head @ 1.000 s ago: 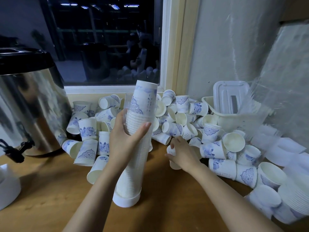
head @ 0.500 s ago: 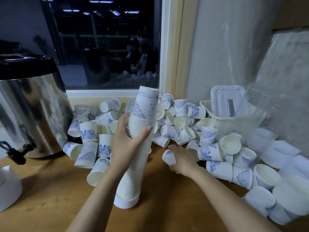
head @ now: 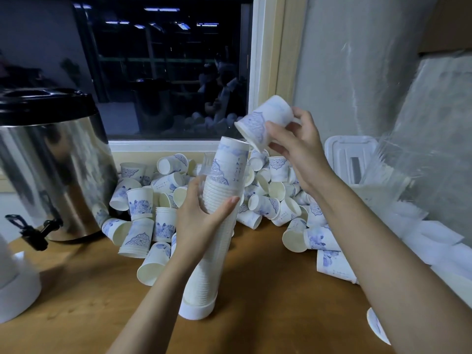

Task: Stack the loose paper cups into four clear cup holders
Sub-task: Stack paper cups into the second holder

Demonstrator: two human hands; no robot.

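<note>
A tall stack of cups (head: 219,200) stands upside down at the middle of the wooden counter (head: 268,297), leaning a little to the right as it rises, sheathed in a clear cup holder (head: 208,163) whose open rim shows on the stack's left side near the top, and seated on a white base cap (head: 196,309). The left hand (head: 198,218) wraps the stack around its upper middle, thumb on the near side, fingers curled behind. Just above and to the right of the stack's top, the right hand (head: 297,143) pinches a single cup (head: 265,123) (white with a blue pattern), tilted with its mouth angled down and left; its rim sits just beside the top of the stack, and whether they touch I cannot tell. Beyond the stack, a heap of loose cups (head: 265,200) spreads along the far edge under the dark window (head: 163,72), many on their sides. At far left sits a steel drink dispenser (head: 51,162) with a black tap. To the right stands a white bin (head: 350,159), with crumpled clear plastic (head: 421,149) beside it.
</note>
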